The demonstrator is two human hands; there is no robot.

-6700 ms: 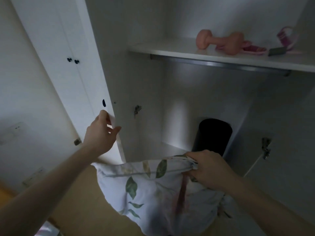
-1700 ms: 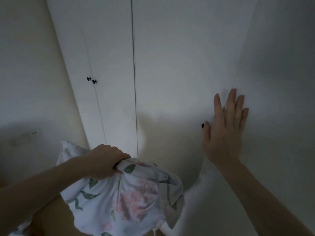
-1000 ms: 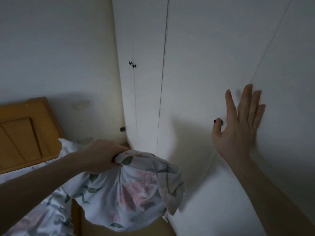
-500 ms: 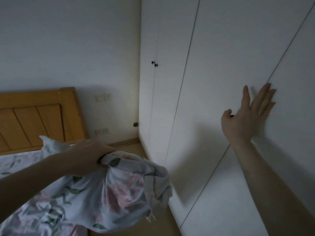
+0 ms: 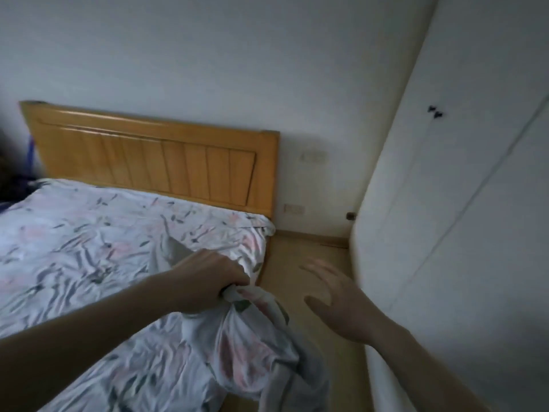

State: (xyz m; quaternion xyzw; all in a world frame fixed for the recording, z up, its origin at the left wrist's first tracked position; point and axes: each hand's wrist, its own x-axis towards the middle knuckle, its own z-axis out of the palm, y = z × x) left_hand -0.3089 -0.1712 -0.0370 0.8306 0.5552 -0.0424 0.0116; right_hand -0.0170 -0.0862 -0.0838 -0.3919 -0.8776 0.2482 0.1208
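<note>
Two hands in view, one loaded. Left hand (image 5: 208, 282) is fisted round a bunched neck of the floral cloth (image 5: 252, 355): fingers curled tight, fabric gathered at the knuckles. Cloth hangs from the fist in a loose sack shape, white with pink flowers and green leaves, grey underside showing at the lower right edge. It sits at the right edge of the bed (image 5: 89, 292), partly over the floor (image 5: 309, 257). A pointed fold sticks up behind the wrist. Whether the cloth touches the bedding below: can't tell, same print plus motion blur.

Right hand (image 5: 341, 304) carries nothing. Fingers spread and relaxed, palm down, hovering over the floor strip between bed and wardrobe (image 5: 463, 233). Near the cloth, not touching it; clear of the wardrobe face too. Blurred.

Around:
- Sheet (image 5: 74, 227) in matching floral print, rumpled, covers the bed up to the wooden headboard (image 5: 154, 162).
- Headboard stands against the pale wall (image 5: 208, 55).
- Two wall plates (image 5: 312, 156) right of the headboard, one high, one low near the skirting.
- Wardrobe doors are white and closed, with a pair of small dark knobs (image 5: 435, 112) up high.
- Floor is wood-tone.
</note>
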